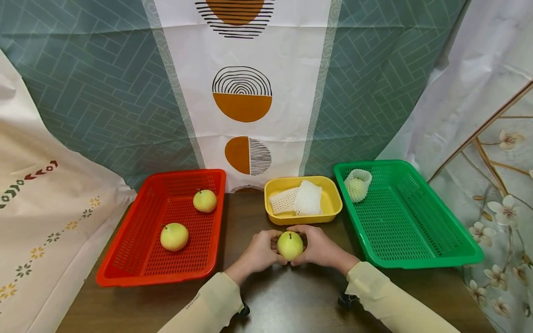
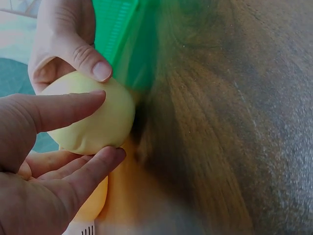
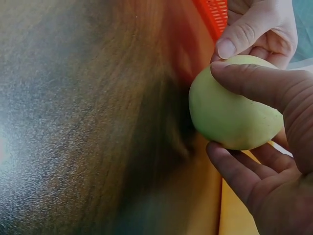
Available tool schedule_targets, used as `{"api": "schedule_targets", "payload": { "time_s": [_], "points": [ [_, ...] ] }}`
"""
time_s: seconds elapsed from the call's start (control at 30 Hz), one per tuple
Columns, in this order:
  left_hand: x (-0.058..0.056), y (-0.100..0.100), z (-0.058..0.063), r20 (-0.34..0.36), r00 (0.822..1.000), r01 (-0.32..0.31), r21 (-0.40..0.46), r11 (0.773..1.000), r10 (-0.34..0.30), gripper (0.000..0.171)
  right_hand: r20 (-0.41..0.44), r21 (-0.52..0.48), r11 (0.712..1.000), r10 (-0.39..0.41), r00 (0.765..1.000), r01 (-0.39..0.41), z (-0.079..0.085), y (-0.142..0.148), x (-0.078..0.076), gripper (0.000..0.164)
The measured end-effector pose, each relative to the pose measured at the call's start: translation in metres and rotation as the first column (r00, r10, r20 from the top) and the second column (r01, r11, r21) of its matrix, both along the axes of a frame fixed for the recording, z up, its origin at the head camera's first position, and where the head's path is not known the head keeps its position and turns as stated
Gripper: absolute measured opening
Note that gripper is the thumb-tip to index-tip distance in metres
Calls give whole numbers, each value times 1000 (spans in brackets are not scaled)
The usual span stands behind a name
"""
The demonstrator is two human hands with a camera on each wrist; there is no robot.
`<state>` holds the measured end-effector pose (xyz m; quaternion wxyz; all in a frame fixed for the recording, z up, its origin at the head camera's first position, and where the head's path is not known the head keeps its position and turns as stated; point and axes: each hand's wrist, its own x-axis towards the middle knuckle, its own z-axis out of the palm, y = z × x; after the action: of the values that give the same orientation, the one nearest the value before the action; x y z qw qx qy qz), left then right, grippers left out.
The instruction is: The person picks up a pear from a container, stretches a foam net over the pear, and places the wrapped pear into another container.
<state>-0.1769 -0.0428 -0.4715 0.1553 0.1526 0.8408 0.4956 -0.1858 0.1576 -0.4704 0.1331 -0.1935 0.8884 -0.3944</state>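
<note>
A round yellow-green pear with a short dark stem on top is held between both hands in the middle of the head view. My left hand grips its left side, thumb in front and fingers behind. From the right, my right hand grips the same pear. Both thumbs press on the near side of the pear in the wrist views. Just behind the hands is a yellow tray with white foam net sleeves in it.
A red basket on the left contains two yellow pears. The green basket on the right has a pear in a foam net at its back left corner. Patterned cloths hang behind the brown wooden table.
</note>
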Motion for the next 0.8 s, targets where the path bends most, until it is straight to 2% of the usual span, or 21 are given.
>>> {"api": "schedule_targets", "payload": {
  "time_s": [0.3,0.57,0.67,0.8],
  "points": [
    [-2,1,-6,17,1000,-6,20,1000,6,65,-4,23,1000,1,1000,0,-4,1,-2,88],
    [-3,1,-4,50,999,0,35,999,-2,66,2,54,998,23,1000,-23,-4,2,-2,88],
    [-5,-3,2,43,998,37,0,999,-37,66,-8,59,998,35,999,-34,-4,3,-2,87],
    [-12,-12,22,46,997,68,-59,996,-65,65,-12,59,997,45,999,-44,0,5,-2,86]
  ]
}}
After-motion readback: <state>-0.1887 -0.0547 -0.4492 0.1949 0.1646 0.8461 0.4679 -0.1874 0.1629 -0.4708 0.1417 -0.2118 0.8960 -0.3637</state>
